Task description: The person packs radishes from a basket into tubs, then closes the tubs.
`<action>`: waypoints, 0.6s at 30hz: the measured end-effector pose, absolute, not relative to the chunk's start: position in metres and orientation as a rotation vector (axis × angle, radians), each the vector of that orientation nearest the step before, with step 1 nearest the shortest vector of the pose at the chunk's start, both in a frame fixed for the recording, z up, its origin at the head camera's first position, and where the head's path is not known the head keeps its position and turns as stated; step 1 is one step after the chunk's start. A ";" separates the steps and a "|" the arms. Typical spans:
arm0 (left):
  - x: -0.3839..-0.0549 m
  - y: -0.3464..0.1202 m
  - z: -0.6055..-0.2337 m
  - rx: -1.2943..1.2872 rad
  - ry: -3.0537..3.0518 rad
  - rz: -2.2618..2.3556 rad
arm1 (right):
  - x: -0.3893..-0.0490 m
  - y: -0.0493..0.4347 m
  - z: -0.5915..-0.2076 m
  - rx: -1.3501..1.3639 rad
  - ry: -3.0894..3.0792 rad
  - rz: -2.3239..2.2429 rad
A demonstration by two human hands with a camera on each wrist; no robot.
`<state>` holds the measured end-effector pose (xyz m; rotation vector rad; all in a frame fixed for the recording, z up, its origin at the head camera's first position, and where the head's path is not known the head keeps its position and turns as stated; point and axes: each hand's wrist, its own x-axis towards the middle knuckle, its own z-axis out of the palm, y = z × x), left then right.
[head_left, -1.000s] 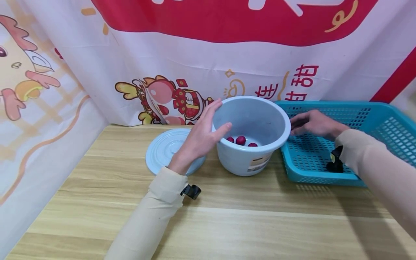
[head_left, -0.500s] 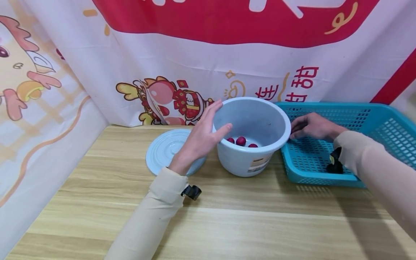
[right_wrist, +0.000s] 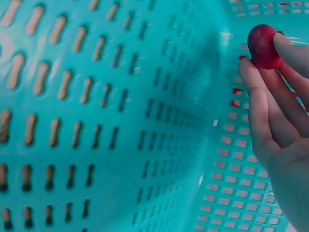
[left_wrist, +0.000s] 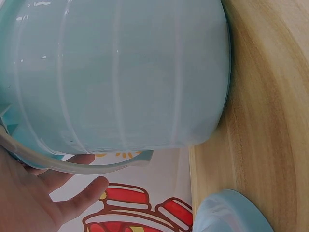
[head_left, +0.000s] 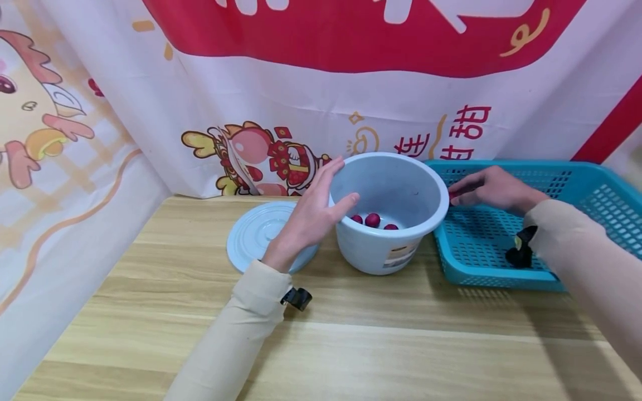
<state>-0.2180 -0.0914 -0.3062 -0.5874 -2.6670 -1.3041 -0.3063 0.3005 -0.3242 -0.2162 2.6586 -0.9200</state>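
Observation:
A light-blue bucket (head_left: 368, 250) stands on the table with several dark-red plums (head_left: 372, 220) on its floor. My left hand (head_left: 315, 214) rests at the bucket's left rim, thumb and fingers extended. In the left wrist view, the bucket's pale handle (left_wrist: 87, 167) passes in front of those fingers. Inside the teal basket (head_left: 501, 275), near its left wall, my right hand (head_left: 501, 189) pinches a plum (right_wrist: 263, 47) between thumb and fingertips. The right wrist view shows this fruit plainly, dark red and smooth; in the head view the fingers mostly cover it.
A round light-blue lid (head_left: 251, 236) lies on the table left of the bucket, partly under the left forearm. The basket stands close against the bucket's right side. A printed cloth (head_left: 281, 83) hangs behind. The wooden table (head_left: 401, 334) stretches toward the front.
My right hand has risen slightly from the basket's left corner, and a bit of red plum now shows at its fingertips. The left hand and bucket stay in place.

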 end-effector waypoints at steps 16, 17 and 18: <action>-0.217 -0.092 -0.308 -0.584 -2.667 -1.293 | -0.289 0.289 -0.283 -0.105 2.753 -1.192; -0.217 -0.092 -0.307 -0.584 -2.666 -1.292 | -0.287 0.289 -0.280 -0.102 2.768 -1.202; -0.217 -0.092 -0.307 -0.584 -2.666 -1.291 | -0.286 0.288 -0.277 -0.097 2.780 -1.213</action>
